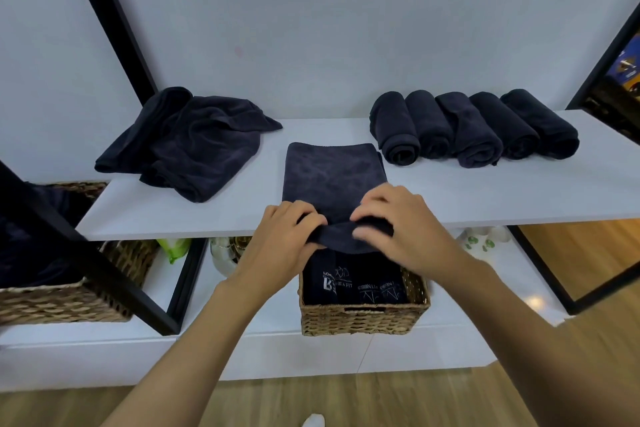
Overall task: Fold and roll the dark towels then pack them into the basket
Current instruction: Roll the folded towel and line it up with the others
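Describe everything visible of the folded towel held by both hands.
The folded towel is dark navy, soft and plush-looking, a flat rectangle lying on the white shelf, long side running away from the person. Its near end, at the shelf's front edge, is curled into the start of a roll. The left hand and right hand grip that rolled end.

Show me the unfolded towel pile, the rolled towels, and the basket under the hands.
unfolded towel pile (194,149): head view, middle of the crumpled heap.
rolled towels (471,130): head view, top of the middle roll.
basket (363,322): head view, woven front wall.
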